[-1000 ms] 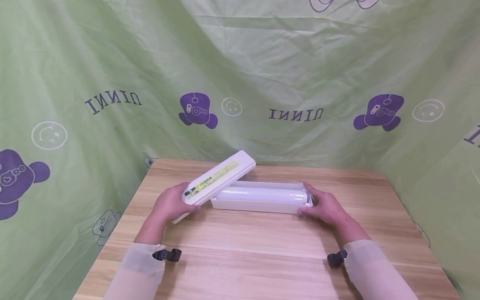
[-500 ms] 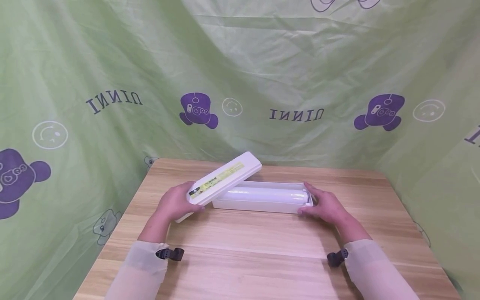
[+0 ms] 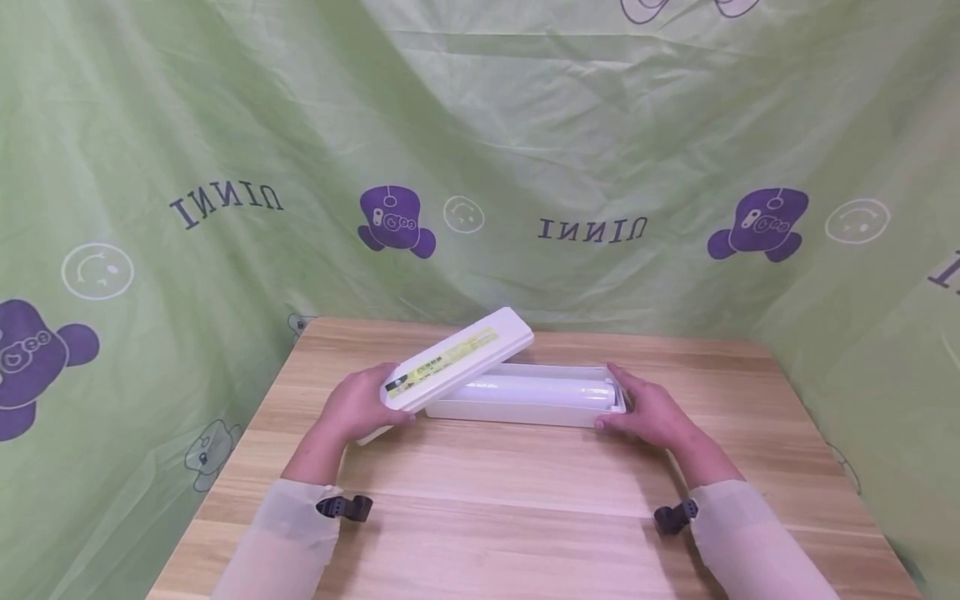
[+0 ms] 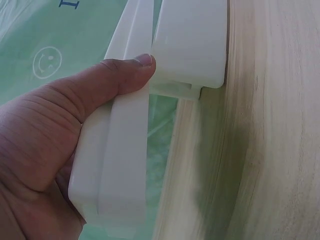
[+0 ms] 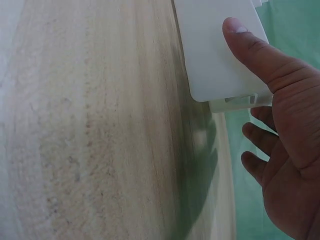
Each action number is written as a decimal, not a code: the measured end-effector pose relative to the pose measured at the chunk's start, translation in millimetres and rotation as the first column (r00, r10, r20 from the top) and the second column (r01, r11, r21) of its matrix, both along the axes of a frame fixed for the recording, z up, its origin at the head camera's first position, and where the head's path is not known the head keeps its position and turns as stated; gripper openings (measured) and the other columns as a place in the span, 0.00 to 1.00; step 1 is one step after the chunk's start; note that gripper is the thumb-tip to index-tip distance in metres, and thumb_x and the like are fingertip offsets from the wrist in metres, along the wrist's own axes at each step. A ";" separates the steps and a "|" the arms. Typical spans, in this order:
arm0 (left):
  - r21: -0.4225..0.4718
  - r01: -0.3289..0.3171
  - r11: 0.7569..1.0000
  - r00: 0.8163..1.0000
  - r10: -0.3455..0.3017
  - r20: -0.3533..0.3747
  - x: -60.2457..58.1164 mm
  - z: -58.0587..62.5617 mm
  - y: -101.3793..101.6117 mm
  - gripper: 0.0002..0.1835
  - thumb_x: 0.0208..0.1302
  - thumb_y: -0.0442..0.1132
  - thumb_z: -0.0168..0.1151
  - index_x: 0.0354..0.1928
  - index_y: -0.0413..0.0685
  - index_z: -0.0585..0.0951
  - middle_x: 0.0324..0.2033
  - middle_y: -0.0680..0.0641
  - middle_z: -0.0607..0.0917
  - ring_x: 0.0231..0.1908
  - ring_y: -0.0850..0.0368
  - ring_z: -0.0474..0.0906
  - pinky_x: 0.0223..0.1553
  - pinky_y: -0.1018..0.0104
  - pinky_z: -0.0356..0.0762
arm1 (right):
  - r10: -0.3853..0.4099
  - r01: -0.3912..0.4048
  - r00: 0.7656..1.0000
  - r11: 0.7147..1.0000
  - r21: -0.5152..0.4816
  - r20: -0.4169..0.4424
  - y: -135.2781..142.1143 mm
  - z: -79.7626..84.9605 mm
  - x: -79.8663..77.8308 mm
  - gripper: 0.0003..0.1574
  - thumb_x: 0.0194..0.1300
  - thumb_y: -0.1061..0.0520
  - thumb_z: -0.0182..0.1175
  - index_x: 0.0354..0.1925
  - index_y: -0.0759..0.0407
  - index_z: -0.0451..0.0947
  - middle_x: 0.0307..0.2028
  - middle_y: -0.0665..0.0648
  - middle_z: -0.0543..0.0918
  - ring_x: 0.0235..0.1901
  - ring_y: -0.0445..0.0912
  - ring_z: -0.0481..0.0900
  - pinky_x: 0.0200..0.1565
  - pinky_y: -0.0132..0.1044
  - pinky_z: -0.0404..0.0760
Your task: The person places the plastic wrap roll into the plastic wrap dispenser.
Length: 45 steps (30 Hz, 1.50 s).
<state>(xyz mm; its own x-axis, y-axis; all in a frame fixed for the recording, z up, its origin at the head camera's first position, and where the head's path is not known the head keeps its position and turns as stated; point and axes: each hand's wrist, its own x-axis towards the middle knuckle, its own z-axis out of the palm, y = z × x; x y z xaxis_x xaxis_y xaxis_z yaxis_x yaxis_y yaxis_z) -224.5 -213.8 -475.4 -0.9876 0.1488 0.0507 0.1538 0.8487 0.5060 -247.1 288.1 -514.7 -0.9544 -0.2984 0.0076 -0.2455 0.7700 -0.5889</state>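
Note:
A long white dispenser box [image 3: 517,412] lies on the table with its top off, a roll of clear wrapped film [image 3: 543,389] inside it. My left hand [image 3: 362,406] grips the lower left end of its white lid [image 3: 461,354], which carries a yellow label. That lid slants across the left end of the box, its far end raised up and to the right. In the left wrist view the thumb [image 4: 125,76] presses along the lid's side. My right hand [image 3: 651,414] holds the box's right end, thumb [image 5: 250,47] on the near wall, other fingers round the far side, partly hidden.
The wooden table [image 3: 517,517] carries the box near its back edge. A green curtain [image 3: 480,150] with purple figures hangs behind and along both sides. A dark wrist camera [image 3: 348,507] is strapped at the left sleeve, another wrist camera [image 3: 675,517] at the right.
My left hand has shifted slightly to the right with the lid, so the lid now covers more of the box's left part. The right hand and the box have barely moved.

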 end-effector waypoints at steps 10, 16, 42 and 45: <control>0.016 0.022 1.000 1.000 -0.022 0.001 -1.5 4.0 6.5 0.53 0.39 0.54 0.87 0.70 0.46 0.76 0.57 0.45 0.86 0.51 0.48 0.82 0.55 0.46 0.78 | 0.038 -0.034 0.996 0.999 0.043 -0.085 -16.3 13.9 -3.5 0.81 0.48 0.27 0.78 0.83 0.58 0.47 0.80 0.69 0.53 0.77 0.69 0.52 0.74 0.67 0.53; 0.017 0.037 0.999 0.999 -0.037 0.005 -1.4 5.4 9.6 0.53 0.38 0.54 0.87 0.70 0.46 0.76 0.56 0.45 0.86 0.50 0.49 0.82 0.54 0.46 0.79 | 0.069 -0.066 0.989 0.997 0.026 -0.132 -28.9 25.9 -6.3 0.80 0.48 0.29 0.78 0.83 0.56 0.47 0.80 0.66 0.53 0.78 0.66 0.51 0.75 0.65 0.52; -0.106 0.207 0.973 0.978 -0.210 -0.018 3.1 13.2 31.6 0.56 0.37 0.58 0.85 0.72 0.45 0.75 0.66 0.42 0.80 0.62 0.42 0.79 0.65 0.46 0.74 | 0.135 -0.129 0.981 0.990 0.052 -0.137 -62.7 47.2 -14.8 0.81 0.45 0.32 0.82 0.83 0.57 0.49 0.82 0.59 0.51 0.81 0.59 0.45 0.77 0.61 0.50; -0.105 0.220 0.970 0.975 -0.223 -0.015 2.9 14.6 34.7 0.55 0.37 0.58 0.86 0.71 0.45 0.76 0.66 0.43 0.80 0.61 0.43 0.79 0.65 0.46 0.74 | 0.154 -0.146 0.978 0.987 0.064 -0.141 -64.1 48.2 -15.6 0.82 0.44 0.32 0.82 0.83 0.57 0.49 0.82 0.58 0.50 0.81 0.59 0.45 0.77 0.60 0.49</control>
